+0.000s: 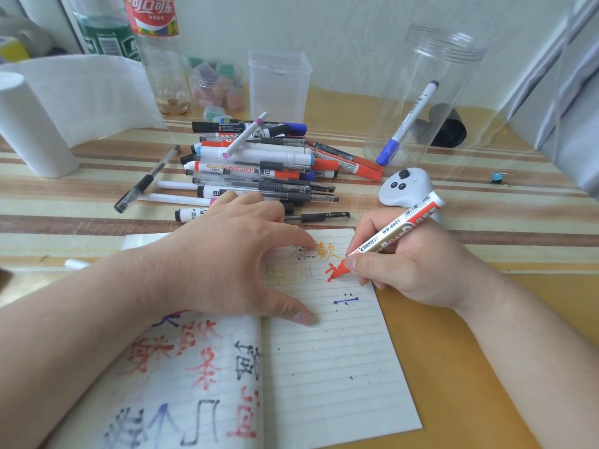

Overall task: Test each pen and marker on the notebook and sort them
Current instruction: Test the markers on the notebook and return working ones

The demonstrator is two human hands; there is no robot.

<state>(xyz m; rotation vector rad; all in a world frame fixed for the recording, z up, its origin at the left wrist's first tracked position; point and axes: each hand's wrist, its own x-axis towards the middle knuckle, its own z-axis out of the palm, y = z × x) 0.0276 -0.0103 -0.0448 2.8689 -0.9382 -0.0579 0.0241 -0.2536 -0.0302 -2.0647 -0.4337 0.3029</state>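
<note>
An open lined notebook lies in front of me, its pages marked with red, blue and black ink. My right hand grips a red whiteboard marker, whose tip touches the right page beside a fresh red mark. My left hand rests flat on the notebook with fingers spread. Behind the notebook lies a pile of pens and markers. A blue-capped marker stands tilted inside a tall clear jar at the back right.
A clear square container stands behind the pile. At the left stand a paper roll, bottles and a jar of small coloured items. A white controller lies right of the pile, a small binder clip farther right.
</note>
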